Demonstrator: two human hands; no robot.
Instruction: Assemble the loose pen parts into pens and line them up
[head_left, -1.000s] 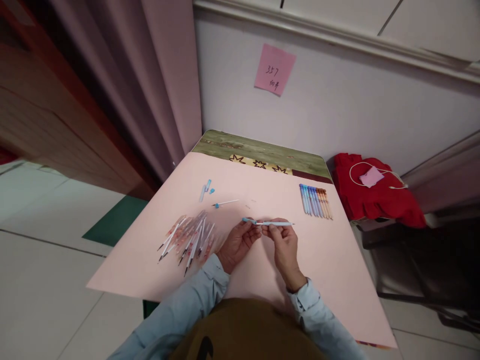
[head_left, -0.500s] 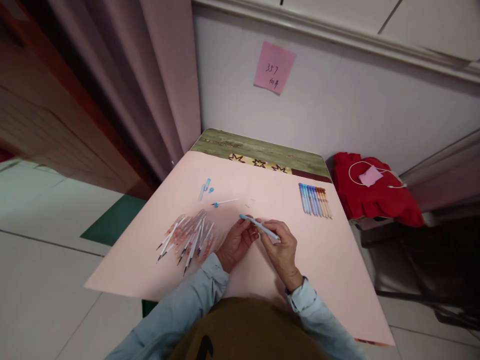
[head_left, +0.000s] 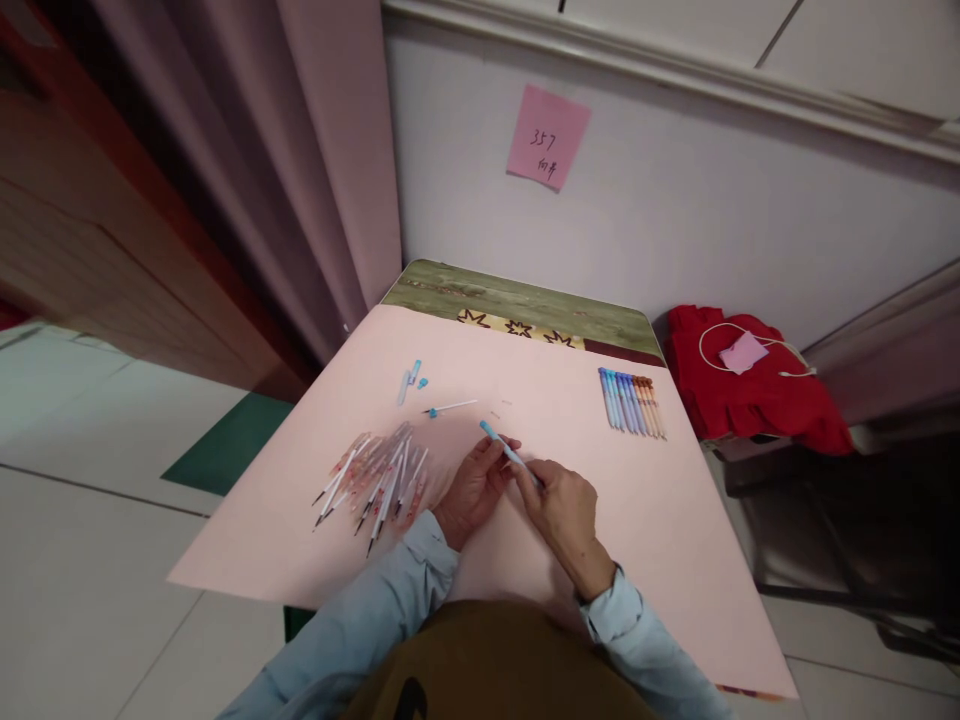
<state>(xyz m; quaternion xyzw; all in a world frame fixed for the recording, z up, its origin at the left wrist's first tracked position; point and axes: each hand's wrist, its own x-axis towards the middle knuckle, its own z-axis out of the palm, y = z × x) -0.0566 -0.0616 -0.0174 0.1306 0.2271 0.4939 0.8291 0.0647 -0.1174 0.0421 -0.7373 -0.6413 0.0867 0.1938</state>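
Observation:
Between both hands, above the middle of the pink-covered table [head_left: 637, 560], a light blue pen [head_left: 511, 454] slants up to the left. My left hand [head_left: 474, 486] pinches its upper part, below the bright blue end. My right hand [head_left: 564, 510] is closed round the lower part, whose end the fingers hide. Beyond my left hand lie a white pen refill [head_left: 456, 405] with a blue piece by its dark tip, blue pen barrel parts [head_left: 405, 387] and a small blue cap-like piece [head_left: 423, 383]. Two tiny pale pieces [head_left: 495, 415] lie just past the pen.
Left of my hands is a loose pile of white refills and clear, reddish tubes [head_left: 382, 480]. A row of blue, purple and brown pens [head_left: 630, 402] lies at the back right. Red cloth [head_left: 739, 385] sits beyond the right edge; a wall [head_left: 465, 200] rises behind.
My right hand has turned over and closed further round the pen's lower part, hiding its end. The pen now slants more steeply. My left hand keeps its pinch.

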